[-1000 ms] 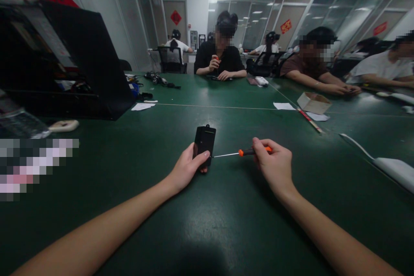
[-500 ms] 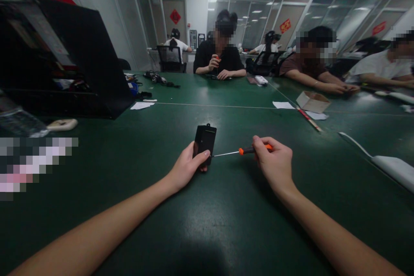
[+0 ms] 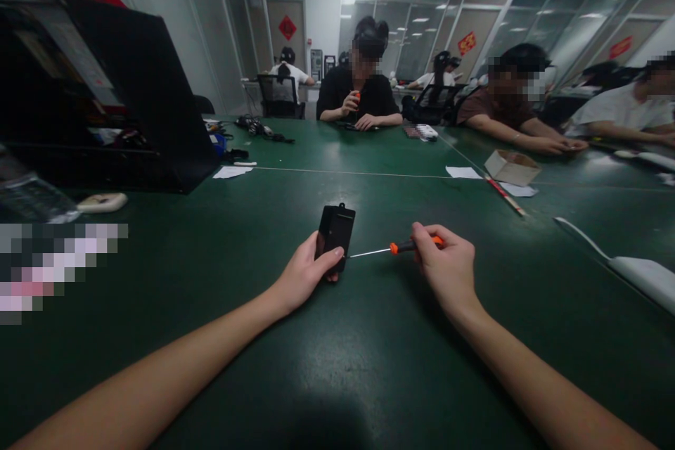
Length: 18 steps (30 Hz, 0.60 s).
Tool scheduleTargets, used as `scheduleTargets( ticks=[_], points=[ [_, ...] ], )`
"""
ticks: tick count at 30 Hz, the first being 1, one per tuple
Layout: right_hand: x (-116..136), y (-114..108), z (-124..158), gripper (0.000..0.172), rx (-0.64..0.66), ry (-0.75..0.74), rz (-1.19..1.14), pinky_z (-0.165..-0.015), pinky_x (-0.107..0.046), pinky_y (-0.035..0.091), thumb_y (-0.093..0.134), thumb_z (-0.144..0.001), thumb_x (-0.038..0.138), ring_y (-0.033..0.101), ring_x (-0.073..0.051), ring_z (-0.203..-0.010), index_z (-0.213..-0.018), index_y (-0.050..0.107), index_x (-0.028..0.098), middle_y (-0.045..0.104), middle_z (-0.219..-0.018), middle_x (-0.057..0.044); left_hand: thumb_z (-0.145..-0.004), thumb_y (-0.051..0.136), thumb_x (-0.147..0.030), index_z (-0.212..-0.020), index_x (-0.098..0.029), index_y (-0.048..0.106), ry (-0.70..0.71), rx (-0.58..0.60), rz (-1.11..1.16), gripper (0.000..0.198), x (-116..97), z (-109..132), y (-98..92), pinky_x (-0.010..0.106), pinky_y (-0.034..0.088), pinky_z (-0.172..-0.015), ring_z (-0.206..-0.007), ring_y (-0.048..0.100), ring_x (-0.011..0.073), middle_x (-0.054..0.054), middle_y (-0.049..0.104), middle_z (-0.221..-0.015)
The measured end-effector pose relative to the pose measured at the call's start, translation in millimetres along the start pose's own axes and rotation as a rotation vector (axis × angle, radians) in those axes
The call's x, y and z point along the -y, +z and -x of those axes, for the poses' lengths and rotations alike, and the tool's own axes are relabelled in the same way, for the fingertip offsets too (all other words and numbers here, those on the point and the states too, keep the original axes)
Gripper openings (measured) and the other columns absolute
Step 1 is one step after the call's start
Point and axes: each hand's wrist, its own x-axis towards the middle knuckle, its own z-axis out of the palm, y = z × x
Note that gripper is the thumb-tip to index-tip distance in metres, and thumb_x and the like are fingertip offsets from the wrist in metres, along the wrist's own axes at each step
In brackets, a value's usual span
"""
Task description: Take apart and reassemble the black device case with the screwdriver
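Observation:
A small black rectangular case [image 3: 337, 228] with a tab at its top is gripped by my left hand [image 3: 311, 264], thumb across its lower front. My right hand [image 3: 447, 256] is closed around the black and orange handle of a screwdriver [image 3: 372, 252]. The thin metal shaft points left, and its tip meets the lower right edge of the case, close to my left thumb. Whether the tip sits in a screw is too small to tell. Both hands are held over the green table [image 3: 337, 337].
A large black open box [image 3: 174, 98] stands at the left, with a pale oval object [image 3: 103, 203] before it. Farther right are a small open carton [image 3: 512, 167], a red stick [image 3: 503, 195] and a white device [image 3: 646, 278]. Other people sit across the table.
The case and the screwdriver hold nearly the same pose. The view has shifted very slightly; the grip of both hands is unchanged.

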Motion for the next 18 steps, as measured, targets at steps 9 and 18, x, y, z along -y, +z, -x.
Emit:
scheduleTargets(
  ticks=[9, 18],
  points=[
    [1, 1, 1, 0.034, -0.019, -0.039, 0.01, -0.042, -0.024, 0.034, 0.064, -0.086, 0.045, 0.046, -0.011, -0.041, -0.069, 0.066, 0.016, 0.051, -0.047, 0.003, -0.09, 0.06, -0.044, -0.099, -0.016, 0.049, -0.006, 0.011, 0.01, 0.031, 3, 0, -0.9, 0.026, 0.046, -0.058, -0.063, 0.055, 0.0117, 0.001, 0.058, -0.08],
    [8, -7, 15, 0.021, -0.099, -0.872, 0.107, -0.06, -0.026, 0.049, 0.067, -0.083, 0.013, 0.061, -0.014, -0.068, -0.102, 0.062, 0.02, 0.065, -0.086, -0.002, -0.09, 0.061, -0.045, -0.095, -0.017, 0.049, -0.015, -0.064, 0.009, 0.031, 6, -1, 0.1, 0.026, 0.047, -0.057, -0.061, 0.057, 0.0118, 0.0, 0.058, -0.078]
  ],
)
